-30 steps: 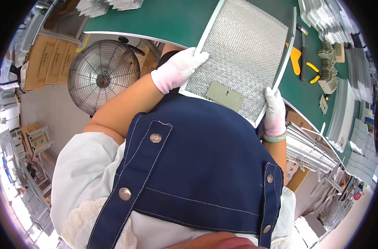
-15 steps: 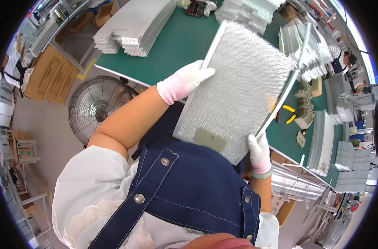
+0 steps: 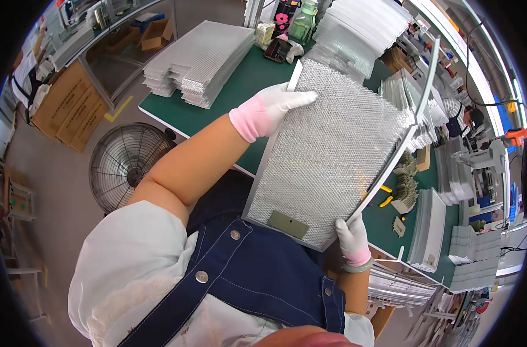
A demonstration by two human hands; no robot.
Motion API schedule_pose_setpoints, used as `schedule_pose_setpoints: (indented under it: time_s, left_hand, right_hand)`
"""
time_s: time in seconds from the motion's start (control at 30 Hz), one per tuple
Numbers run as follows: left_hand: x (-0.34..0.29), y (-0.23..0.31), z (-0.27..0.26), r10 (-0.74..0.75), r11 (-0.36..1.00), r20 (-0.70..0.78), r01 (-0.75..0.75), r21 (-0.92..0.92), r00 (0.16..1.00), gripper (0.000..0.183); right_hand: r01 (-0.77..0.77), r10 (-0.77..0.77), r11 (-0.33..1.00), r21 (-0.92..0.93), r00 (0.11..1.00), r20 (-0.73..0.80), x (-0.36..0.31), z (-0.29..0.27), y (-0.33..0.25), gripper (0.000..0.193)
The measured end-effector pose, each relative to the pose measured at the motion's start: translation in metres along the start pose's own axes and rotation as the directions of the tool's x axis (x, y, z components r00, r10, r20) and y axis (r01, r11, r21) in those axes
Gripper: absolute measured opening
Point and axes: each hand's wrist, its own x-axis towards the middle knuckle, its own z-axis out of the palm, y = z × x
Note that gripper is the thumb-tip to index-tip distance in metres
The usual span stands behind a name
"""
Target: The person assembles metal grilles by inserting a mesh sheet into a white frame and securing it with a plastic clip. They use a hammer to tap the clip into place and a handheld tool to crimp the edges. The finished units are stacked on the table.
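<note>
In front of my body is a silvery metal mesh filter panel point(image 3: 333, 156), tilted, its lower end against my dark blue apron point(image 3: 269, 266). My left hand point(image 3: 277, 109), in a white glove with a pink cuff, is closed on its upper left edge, thumb over the mesh. My gloved right hand point(image 3: 352, 238) is closed around the lower right edge, where a thin pale metal frame strip point(image 3: 389, 168) runs along the panel. Another length of strip point(image 3: 430, 81) sticks up past the far right corner. A small olive-grey plate point(image 3: 288, 224) sits at the mesh's lower end.
The green worktable point(image 3: 229, 87) carries a stack of mesh sheets point(image 3: 208, 55), more sheets point(image 3: 362, 34), yellow-handled pliers point(image 3: 385, 201), grey-green small plates point(image 3: 406, 191) and a green bottle point(image 3: 303, 23). A floor fan point(image 3: 127, 165) stands at left. Another person point(image 3: 463, 115) is at far right.
The view has shifted, so the table's far side shows more. The panel's face is turned differently, and its lower end sits lower. Both hands keep their hold on it.
</note>
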Motion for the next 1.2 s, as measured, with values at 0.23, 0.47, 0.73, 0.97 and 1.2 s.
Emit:
schedule_pose_setpoints:
  time_s: [0.23, 0.47, 0.73, 0.97, 1.2]
  left_hand:
    - [-0.008, 0.024, 0.0, -0.056, 0.971, 0.075, 0.072, -0.23, 0.996, 0.037]
    - [-0.007, 0.022, 0.001, 0.033, 0.954, 0.089, -0.005, -0.298, 0.995, 0.036]
    - [-0.062, -0.076, 0.011, 0.443, 0.866, -0.085, -0.401, 0.3, 0.893, 0.036]
    - [-0.164, -0.115, -0.004, -0.484, 0.764, -0.039, 0.4, -0.506, 0.874, 0.057]
    - [-0.119, -0.006, 0.028, -0.154, 0.542, 0.444, -0.301, 0.785, 0.883, 0.028]
  right_hand:
    - [0.027, -0.024, 0.997, -0.07, 0.999, 0.039, 0.003, -0.011, -0.01, 0.064]
    - [0.032, -0.029, 0.989, -0.144, 0.999, 0.021, 0.01, -0.043, -0.048, 0.062]
    - [-0.138, 0.234, 0.908, -0.396, 0.95, 0.205, 0.022, -0.115, -0.099, 0.048]
    - [-0.258, 0.414, 0.849, -0.461, 0.866, 0.279, 0.045, -0.081, -0.064, 0.044]
    - [-0.176, 0.372, 0.849, -0.497, 0.869, 0.327, 0.067, -0.068, -0.044, 0.054]
